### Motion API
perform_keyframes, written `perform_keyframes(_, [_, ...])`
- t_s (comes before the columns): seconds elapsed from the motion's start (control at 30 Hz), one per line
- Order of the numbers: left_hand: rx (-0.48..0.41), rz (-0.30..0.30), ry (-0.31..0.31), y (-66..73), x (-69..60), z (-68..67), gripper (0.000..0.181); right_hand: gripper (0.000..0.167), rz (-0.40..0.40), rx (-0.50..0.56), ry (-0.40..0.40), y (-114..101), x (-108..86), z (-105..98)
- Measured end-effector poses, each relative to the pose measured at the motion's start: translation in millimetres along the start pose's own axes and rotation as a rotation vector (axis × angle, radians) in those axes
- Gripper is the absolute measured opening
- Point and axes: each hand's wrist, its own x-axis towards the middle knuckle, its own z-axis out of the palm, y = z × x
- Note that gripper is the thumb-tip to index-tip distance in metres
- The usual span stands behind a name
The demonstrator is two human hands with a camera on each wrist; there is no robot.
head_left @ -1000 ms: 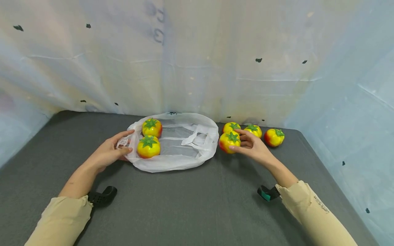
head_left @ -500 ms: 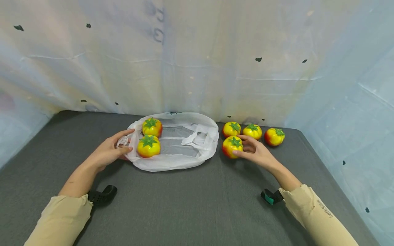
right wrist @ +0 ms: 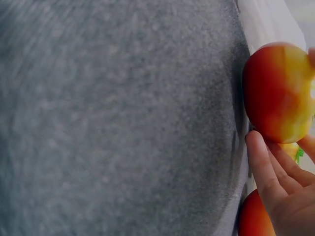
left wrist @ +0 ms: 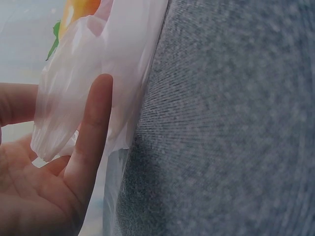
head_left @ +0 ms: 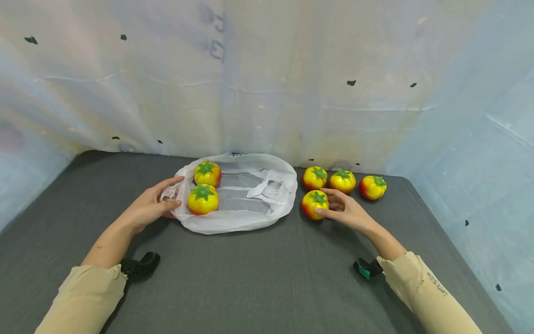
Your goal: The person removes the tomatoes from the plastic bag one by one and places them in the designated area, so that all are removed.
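My right hand (head_left: 344,211) holds a yellow-and-red toy tomato (head_left: 314,205) with a green leaf top, thumb on its near side and index finger at its far side. In the right wrist view this tomato (right wrist: 275,93) is at or very near the table surface. Over on the left, my left hand (head_left: 152,204) grips the left end of a white plastic bag (head_left: 233,225), whose mouth is spread wide. Two similar tomatoes, a far one (head_left: 207,174) and a near one (head_left: 202,199), lie inside at the bag's left end. The left wrist view has the bag's thin film (left wrist: 74,88) between the fingers.
Behind the held tomato stand three more: one by the bag's right side (head_left: 314,178), one in the middle (head_left: 343,181), one farthest right (head_left: 372,187). A dark grey table (head_left: 258,283) lies underneath. Pale plastic sheeting (head_left: 267,93) hangs along the back and sides.
The right hand has brought its tomato toward me and slightly right, away from the back row and the bag's rim. The left hand and the bag stay in place.
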Motion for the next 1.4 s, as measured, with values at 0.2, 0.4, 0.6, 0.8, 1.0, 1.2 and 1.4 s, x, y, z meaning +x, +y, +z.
perform_keyframes(0.2, [-0.002, 0.004, -0.001, 0.8, -1.6, 0.6, 0.071, 0.072, 0.027, -0.017, -0.002, 2.1, 1.4, 1.8])
perform_keyframes(0.4, [-0.005, -0.005, 0.002, 0.3, -2.6, 0.9, 0.071, 0.073, 0.021, -0.016, -0.02, 0.3, 0.3, 0.3])
perform_keyframes(0.6, [-0.012, -0.021, 0.015, -1.7, -5.6, -1.0, 0.071, 0.072, 0.021, 0.001, -0.03, -3.7, -1.0, -0.8])
perform_keyframes(0.8, [-0.021, -0.016, 0.017, -1.1, -7.3, -1.2, 0.071, 0.073, 0.002, -0.007, -0.012, -10.6, -6.0, -7.9])
perform_keyframes(1.0, [-0.047, -0.017, 0.005, -0.3, -3.7, 1.0, 0.071, 0.073, 0.017, 0.029, 0.024, -15.8, -13.3, -18.4])
perform_keyframes(1.2, [-0.048, -0.019, 0.0, -0.4, -4.8, 0.3, 0.071, 0.072, 0.009, 0.049, 0.052, -19.7, -12.8, -24.7])
perform_keyframes(1.4, [-0.045, -0.022, 0.001, 0.8, -4.0, 0.5, 0.07, 0.069, -0.009, 0.089, 0.066, -28.3, -10.2, -28.3])
